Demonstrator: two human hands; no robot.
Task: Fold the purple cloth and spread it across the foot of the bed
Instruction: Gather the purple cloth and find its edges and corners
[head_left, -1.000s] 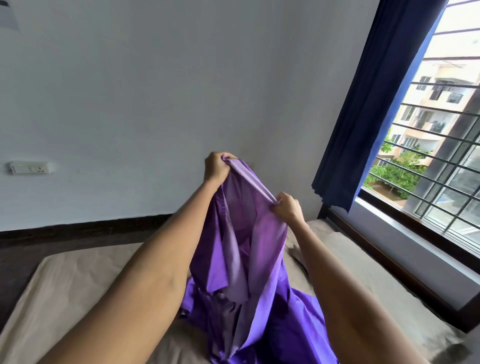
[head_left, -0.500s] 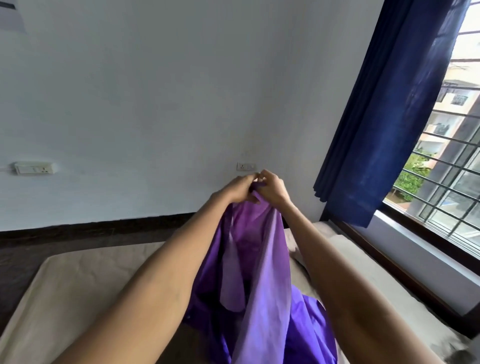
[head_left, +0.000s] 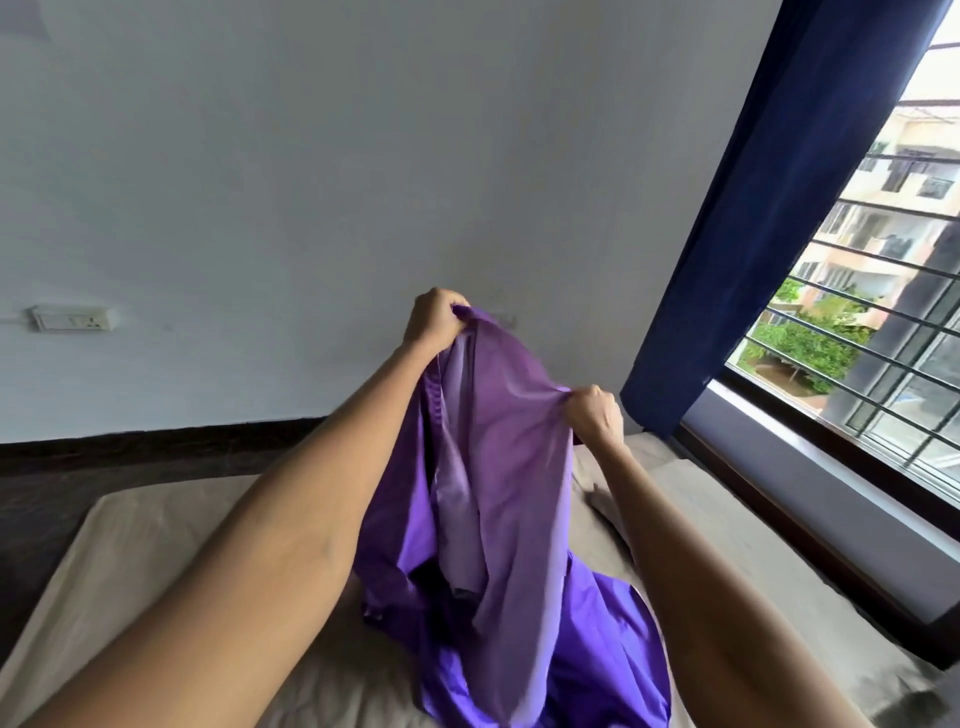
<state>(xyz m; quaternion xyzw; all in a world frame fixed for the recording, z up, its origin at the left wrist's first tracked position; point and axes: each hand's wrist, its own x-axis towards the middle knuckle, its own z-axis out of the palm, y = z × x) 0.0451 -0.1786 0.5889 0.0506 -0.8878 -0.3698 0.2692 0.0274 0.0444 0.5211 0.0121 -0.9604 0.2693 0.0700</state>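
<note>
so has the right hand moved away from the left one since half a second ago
Yes. The right hand was touching the left hand; now it sits lower and nearer the blue curtain, stretching the purple cloth.

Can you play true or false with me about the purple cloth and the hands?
1. Both hands hold the purple cloth. True: the left hand and the right hand each pinch its top edge.
2. The left hand is lower than the right hand. False: it is higher.
3. The cloth lies flat and folded on the bed. False: it hangs bunched from the hands, its lower part piled on the bed.
4. The curtain by the window is red. False: it is dark blue.
5. The bed cover is beige. True.
</note>
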